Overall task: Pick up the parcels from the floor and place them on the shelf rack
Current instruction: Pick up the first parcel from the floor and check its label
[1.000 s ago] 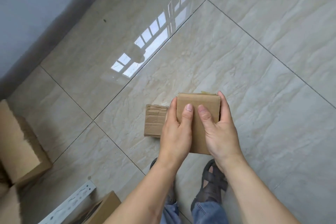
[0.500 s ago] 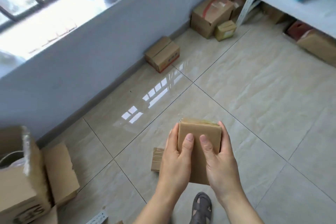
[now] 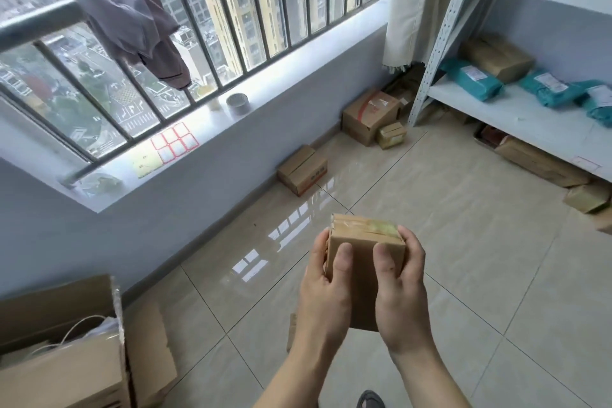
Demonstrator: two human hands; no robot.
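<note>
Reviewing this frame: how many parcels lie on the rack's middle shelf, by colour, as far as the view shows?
Teal mailer bags: 3
Brown paper parcel: 1
Total: 4

Parcel [image 3: 364, 262] was matt brown cardboard, top sealed with glossy tape. Floor [image 3: 463, 242] was glossy polished tile, reflecting the window. Shelf rack [image 3: 440, 33] was painted perforated metal. Teal packages [image 3: 470, 78] appeared to be smooth plastic.
</note>
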